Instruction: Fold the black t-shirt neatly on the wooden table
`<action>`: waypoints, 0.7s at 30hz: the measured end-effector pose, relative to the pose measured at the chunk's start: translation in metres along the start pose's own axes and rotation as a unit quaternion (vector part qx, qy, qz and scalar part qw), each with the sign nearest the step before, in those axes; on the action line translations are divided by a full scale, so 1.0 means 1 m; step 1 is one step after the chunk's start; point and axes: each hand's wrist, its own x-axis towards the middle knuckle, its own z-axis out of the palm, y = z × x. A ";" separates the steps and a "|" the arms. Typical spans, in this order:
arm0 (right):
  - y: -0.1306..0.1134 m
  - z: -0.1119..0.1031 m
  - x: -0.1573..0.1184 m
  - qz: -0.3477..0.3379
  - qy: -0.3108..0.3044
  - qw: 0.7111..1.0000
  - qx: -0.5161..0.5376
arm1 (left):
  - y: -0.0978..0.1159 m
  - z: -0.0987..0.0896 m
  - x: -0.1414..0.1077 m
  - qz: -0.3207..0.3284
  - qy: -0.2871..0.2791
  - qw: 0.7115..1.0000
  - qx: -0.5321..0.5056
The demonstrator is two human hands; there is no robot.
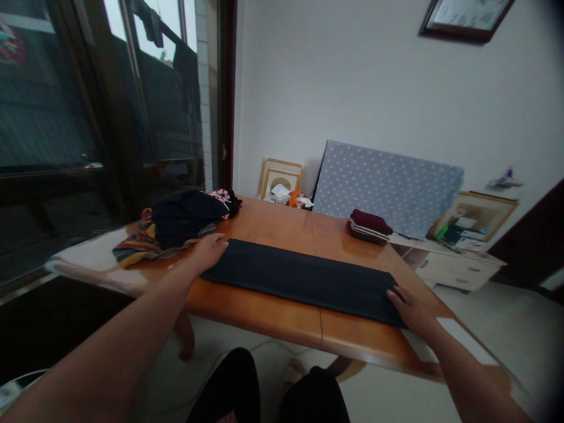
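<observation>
A dark navy garment (pixel 304 279), folded into a long flat strip, lies across the wooden table; its exact kind does not show. My left hand (pixel 212 251) grips its left end, fingers closed at the edge. At the opposite end my right hand (pixel 406 306) holds the right edge, thumb and fingers on the cloth. Beyond my left hand rises a loose pile of clothes (pixel 185 214), with dark, striped and patterned pieces. A small stack of folded clothes (pixel 370 226), dark red on top, sits toward the far right of the table.
The wooden table (pixel 273 226) spans the space before my knees. White sheets (pixel 465 341) lie at its right edge. Behind it are a dotted grey-blue cloth-covered panel (pixel 383 176), picture frames (pixel 282 170) and a white cabinet (pixel 458 270). Glass doors (pixel 110 117) stand on the left.
</observation>
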 end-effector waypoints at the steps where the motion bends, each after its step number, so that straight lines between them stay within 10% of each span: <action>1: 0.005 -0.002 0.004 0.008 0.010 1.000 0.009 | -0.003 -0.006 -0.001 -0.018 0.000 1.000 0.015; 13: -0.028 -0.058 0.047 0.027 -0.013 0.999 -0.040 | -0.005 0.002 0.052 0.093 -0.169 0.956 0.222; 21: -0.062 -0.043 0.081 -0.058 -0.096 0.992 -0.054 | 0.034 0.011 0.075 0.107 -0.200 0.940 0.255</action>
